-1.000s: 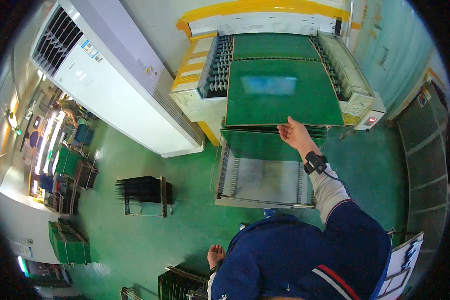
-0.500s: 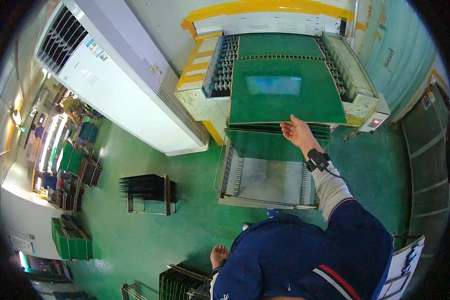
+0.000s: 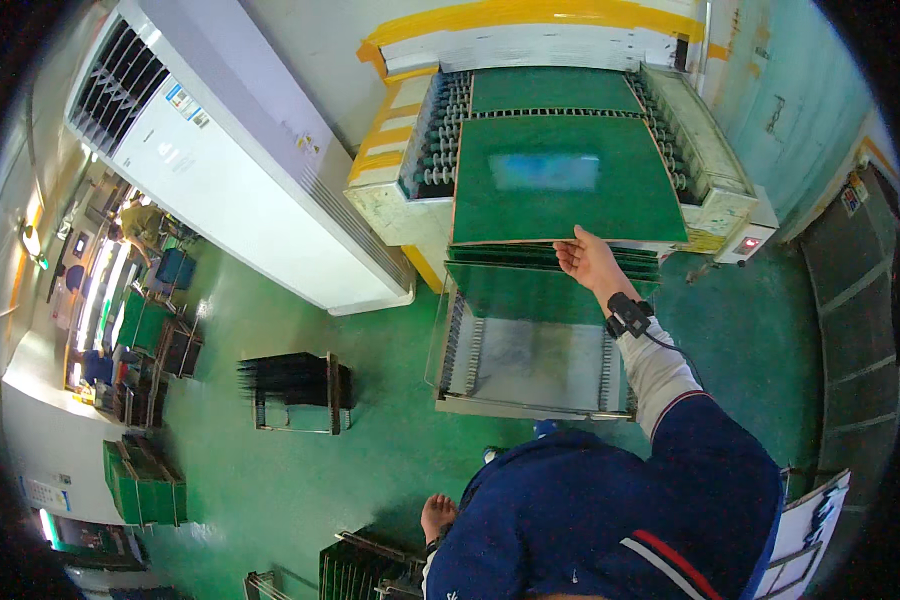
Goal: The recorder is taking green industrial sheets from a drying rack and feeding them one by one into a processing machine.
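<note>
A large glossy green panel (image 3: 570, 190) lies on the roller conveyor (image 3: 437, 150) ahead of me, its near edge reaching out past the rollers. At that edge my right hand (image 3: 588, 265) is closed, thumb over the top and fingers curled below. Behind it a second green panel (image 3: 555, 92) rests on the rollers. Just under the held edge stands a slotted rack (image 3: 515, 360) with several green panels (image 3: 515, 290) upright in its far part. Low on the left, my left hand (image 3: 438, 516) hangs beside my body with its fingers loosely bent, holding nothing.
A tall white air conditioner (image 3: 240, 170) stands left of the conveyor. Dark panels fill a small rack (image 3: 295, 380) on the green floor, and another panel rack (image 3: 365, 565) is close by my left side. Grey panelling (image 3: 855, 310) lines the right. A person (image 3: 142, 225) is far left.
The near panel's front edge sits slightly higher above the rack, with my right hand at it. My left hand has hardly moved.
</note>
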Motion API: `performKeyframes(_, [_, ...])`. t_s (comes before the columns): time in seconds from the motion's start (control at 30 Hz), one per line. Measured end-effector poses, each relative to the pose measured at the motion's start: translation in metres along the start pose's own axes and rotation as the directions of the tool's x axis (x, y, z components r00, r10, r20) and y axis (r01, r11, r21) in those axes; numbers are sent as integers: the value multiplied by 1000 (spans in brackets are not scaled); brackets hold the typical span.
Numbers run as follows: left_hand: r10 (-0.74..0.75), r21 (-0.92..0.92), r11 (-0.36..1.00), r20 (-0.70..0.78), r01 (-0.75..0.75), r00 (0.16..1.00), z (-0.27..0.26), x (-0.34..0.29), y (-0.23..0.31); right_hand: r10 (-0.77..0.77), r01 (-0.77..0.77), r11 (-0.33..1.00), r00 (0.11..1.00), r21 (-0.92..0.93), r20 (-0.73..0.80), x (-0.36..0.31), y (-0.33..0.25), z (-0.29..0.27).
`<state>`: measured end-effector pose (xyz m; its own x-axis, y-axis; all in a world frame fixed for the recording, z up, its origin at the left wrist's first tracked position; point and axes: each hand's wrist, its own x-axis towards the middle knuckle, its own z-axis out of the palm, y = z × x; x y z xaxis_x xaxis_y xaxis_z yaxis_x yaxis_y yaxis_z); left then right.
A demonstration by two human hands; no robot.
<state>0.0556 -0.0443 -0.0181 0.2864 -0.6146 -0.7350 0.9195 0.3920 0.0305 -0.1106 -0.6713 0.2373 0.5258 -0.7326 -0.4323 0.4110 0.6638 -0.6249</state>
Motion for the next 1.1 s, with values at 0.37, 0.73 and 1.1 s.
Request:
performKeyframes(0.37, [130, 245, 965, -144, -92, 981, 27, -8, -7, -21, 22, 1000, 998, 15, -60, 9, -6, -3])
performKeyframes(0.73, [366, 388, 894, -340, -225, 866, 20, -1, -2, -42, 43, 999, 998, 27, -35, 16, -12, 3])
performKeyframes(1.1, [221, 254, 951, -161, -176, 962, 53, -20, -16, 1, -12, 978, 999, -210, -50, 14, -13, 5])
